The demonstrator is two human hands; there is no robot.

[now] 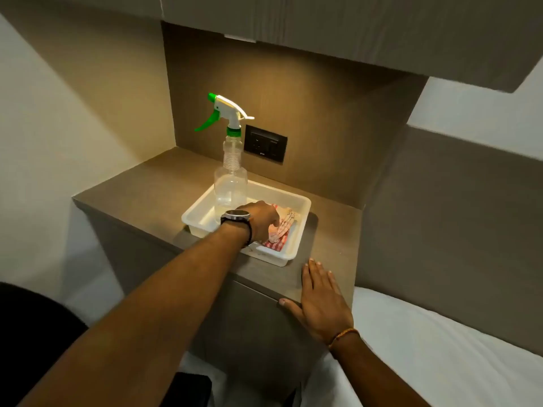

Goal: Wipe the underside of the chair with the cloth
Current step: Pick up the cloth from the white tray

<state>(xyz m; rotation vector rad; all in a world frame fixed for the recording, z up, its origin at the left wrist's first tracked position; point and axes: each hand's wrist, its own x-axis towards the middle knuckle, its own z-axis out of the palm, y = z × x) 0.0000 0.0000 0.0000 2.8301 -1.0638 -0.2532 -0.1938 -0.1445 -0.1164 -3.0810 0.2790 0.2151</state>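
Observation:
A pink, red-checked cloth lies folded in a white plastic tray on the brown cabinet top. My left hand, with a watch on its wrist, reaches into the tray, and its fingers curl down onto the cloth. The cloth still rests on the tray floor. My right hand lies flat with fingers spread on the front right corner of the cabinet top and holds nothing. A black rounded shape at the lower left may be the chair; only part of it shows.
A clear spray bottle with a white and green trigger stands in the tray's back left. A black wall socket sits behind it. An overhead cabinet hangs above. A white bed lies at the right. A dark object is on the floor below.

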